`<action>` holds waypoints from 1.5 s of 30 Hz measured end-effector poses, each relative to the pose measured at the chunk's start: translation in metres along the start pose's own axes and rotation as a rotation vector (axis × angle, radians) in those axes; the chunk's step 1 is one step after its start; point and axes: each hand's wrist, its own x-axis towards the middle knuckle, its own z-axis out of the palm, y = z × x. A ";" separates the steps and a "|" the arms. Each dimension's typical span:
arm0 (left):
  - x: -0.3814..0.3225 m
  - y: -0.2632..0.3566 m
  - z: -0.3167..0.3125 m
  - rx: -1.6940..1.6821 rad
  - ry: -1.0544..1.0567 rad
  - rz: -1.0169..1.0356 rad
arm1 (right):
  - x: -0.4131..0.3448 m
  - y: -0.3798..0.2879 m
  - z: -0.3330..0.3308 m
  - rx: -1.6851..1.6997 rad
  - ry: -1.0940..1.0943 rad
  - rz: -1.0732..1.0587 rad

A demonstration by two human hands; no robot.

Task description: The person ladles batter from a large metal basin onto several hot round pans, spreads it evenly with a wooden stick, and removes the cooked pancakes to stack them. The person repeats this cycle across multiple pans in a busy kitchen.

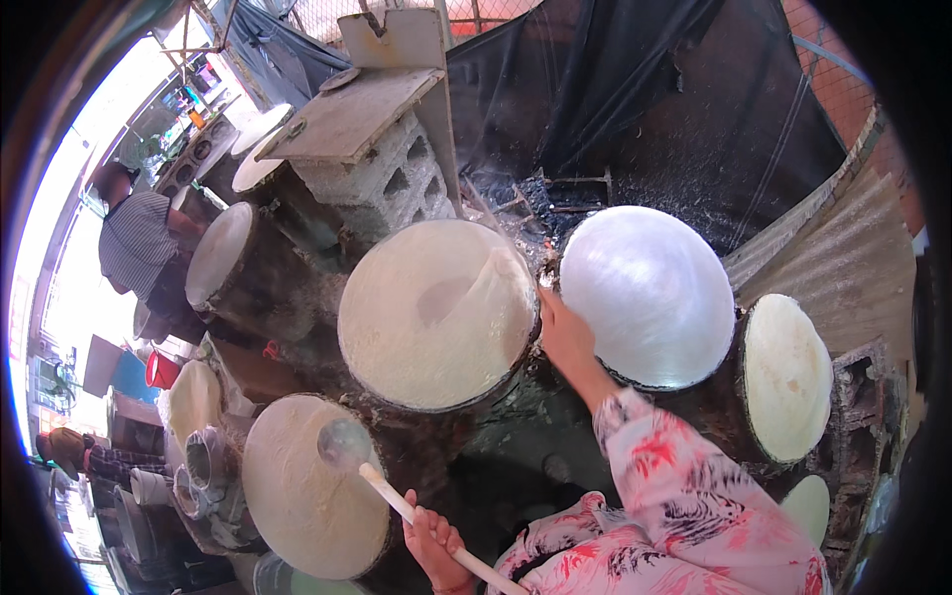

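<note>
My left hand [435, 535] grips the pale wooden handle [394, 500] of a ladle. Its round metal bowl [344, 444] rests on or just above a cream-coated round cooking surface [297, 513] at lower left. At the right rim of the central round cooking surface [416, 357] is my right hand [569, 335], its fingers partly hidden. A thin, blurred stick [492, 212] runs up and left from that hand. Beside it, part of the thin pale sheet [500, 277] on the central surface looks creased or lifted. A shiny white round surface [647, 297] lies right of this hand.
Another pale, coated round surface [788, 378] stands at far right. Concrete blocks [379, 175] carry a flat board [357, 111] behind. Charred debris [550, 201] lies below a dark plastic sheet [580, 82]. At left are another person [137, 238] and a red bucket [161, 370].
</note>
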 end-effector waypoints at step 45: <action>0.065 0.032 0.069 0.365 -0.183 0.124 | -0.027 0.014 0.006 0.306 -0.490 -0.212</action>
